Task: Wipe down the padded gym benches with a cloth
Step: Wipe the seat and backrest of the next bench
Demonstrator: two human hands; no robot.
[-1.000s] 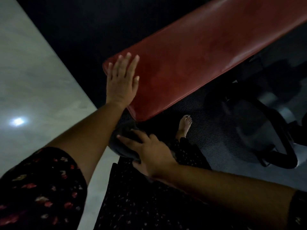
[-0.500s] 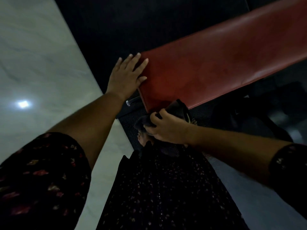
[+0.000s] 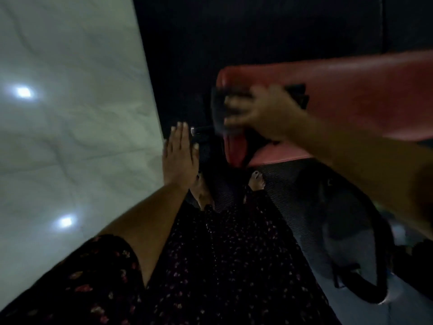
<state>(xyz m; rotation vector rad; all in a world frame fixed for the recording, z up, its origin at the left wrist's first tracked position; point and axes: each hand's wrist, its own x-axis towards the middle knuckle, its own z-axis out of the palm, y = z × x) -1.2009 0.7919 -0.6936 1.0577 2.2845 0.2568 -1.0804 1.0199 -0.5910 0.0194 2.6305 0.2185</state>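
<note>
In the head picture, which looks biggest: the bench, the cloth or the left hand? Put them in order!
1. The bench
2. The left hand
3. The cloth, but unsure: it is blurred and partly under the right hand.

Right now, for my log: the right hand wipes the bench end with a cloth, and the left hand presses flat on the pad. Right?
No. In the head view the left hand is open but off the bench, beside its end. The right hand does hold the cloth there.
</note>
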